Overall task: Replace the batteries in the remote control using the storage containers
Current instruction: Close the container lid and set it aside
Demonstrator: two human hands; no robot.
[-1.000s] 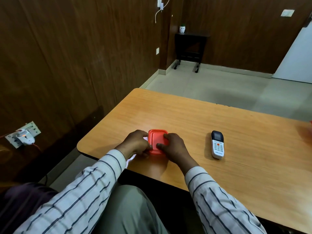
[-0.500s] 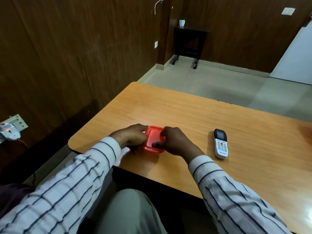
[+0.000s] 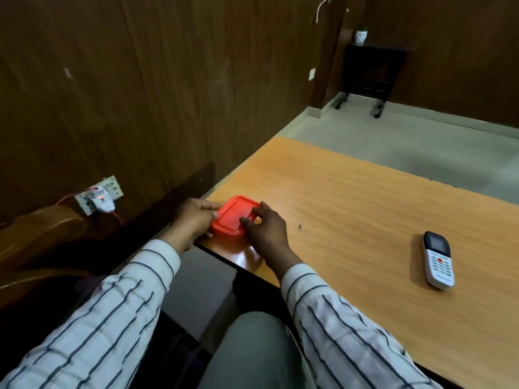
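Observation:
A small container with a red lid (image 3: 233, 216) sits at the near left corner of the wooden table (image 3: 365, 214). My left hand (image 3: 195, 217) grips its left side. My right hand (image 3: 266, 228) rests on the right side, with the fingertips on the lid. What is inside the container is hidden. The white remote control (image 3: 438, 259) with a dark screen lies face up on the table, well to the right of both hands.
A wall socket with a plugged-in adapter (image 3: 99, 199) and a red wire is on the dark wood wall at left. A wooden chair arm (image 3: 42, 231) is at far left. A dark side table (image 3: 370, 68) with a small white pot stands in the far corner.
The view has swung left. The container now sits nearer the table's left corner, with both hands still on it. The remote has not moved.

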